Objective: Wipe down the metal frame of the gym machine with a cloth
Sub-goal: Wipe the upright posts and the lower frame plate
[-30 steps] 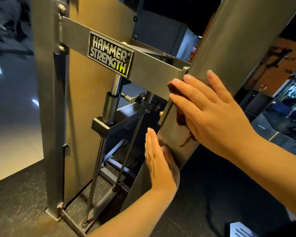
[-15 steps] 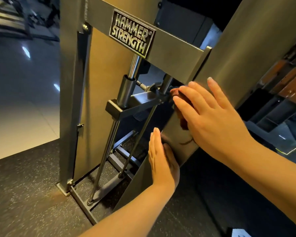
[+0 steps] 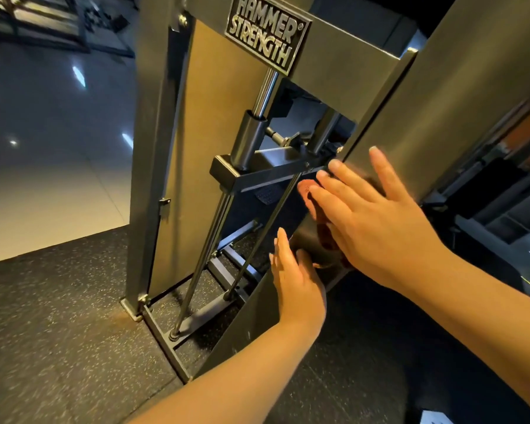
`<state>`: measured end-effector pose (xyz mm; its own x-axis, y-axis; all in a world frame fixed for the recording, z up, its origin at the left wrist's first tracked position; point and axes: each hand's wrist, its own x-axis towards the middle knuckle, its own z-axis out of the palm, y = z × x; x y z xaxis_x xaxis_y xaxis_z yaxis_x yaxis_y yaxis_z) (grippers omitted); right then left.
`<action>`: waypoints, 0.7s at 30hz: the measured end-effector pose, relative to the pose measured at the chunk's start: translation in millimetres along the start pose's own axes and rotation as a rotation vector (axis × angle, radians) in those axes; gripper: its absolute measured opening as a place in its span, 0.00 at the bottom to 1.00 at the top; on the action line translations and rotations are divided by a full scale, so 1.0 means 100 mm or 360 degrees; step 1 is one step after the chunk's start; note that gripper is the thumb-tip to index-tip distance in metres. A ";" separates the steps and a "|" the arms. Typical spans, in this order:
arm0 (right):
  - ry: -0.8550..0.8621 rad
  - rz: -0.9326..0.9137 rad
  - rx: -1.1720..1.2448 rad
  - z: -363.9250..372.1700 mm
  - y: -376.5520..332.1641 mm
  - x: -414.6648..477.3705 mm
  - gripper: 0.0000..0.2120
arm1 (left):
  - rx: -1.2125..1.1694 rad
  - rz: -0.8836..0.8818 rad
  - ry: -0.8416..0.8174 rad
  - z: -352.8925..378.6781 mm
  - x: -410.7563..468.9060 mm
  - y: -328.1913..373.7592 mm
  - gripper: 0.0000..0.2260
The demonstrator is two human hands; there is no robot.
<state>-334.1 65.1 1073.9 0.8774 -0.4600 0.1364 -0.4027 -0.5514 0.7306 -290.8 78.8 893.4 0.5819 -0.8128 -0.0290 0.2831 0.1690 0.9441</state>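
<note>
Against the slanted metal frame post (image 3: 410, 117), the right hand (image 3: 377, 221) is pressing a reddish cloth (image 3: 307, 191) flat, fingers spread. The left hand (image 3: 297, 280) is lying flat with straight fingers along the post's edge just below. Above, a plate (image 3: 266, 35) is showing "HAMMER STRENGTH". Speckled floor (image 3: 58, 316) is lying open leftward.

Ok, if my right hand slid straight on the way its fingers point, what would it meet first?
Probably the black crossbar just past the edge of the slanted post: the right hand points up-left, fingertips nearly at it. Depth is unclear.
</note>
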 end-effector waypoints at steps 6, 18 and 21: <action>-0.0249 -0.0324 -0.0018 0.14 -0.10 -0.06 0.29 | -0.0262 0.0373 -0.0030 0.07 -0.21 0.33 0.23; -0.0186 -0.0227 -0.0376 0.14 -0.02 -0.07 0.35 | -0.0256 0.0391 0.0220 0.33 -0.07 0.08 0.18; -0.0350 -0.0275 -0.0707 0.20 -0.07 -0.09 0.30 | -0.0284 0.0118 0.0421 0.22 -0.11 -0.14 0.19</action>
<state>-344.9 58.9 1054.3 0.8266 -0.5500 -0.1197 -0.0659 -0.3058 0.9498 -317.8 72.9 887.3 0.7772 -0.6255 -0.0686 0.3481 0.3366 0.8750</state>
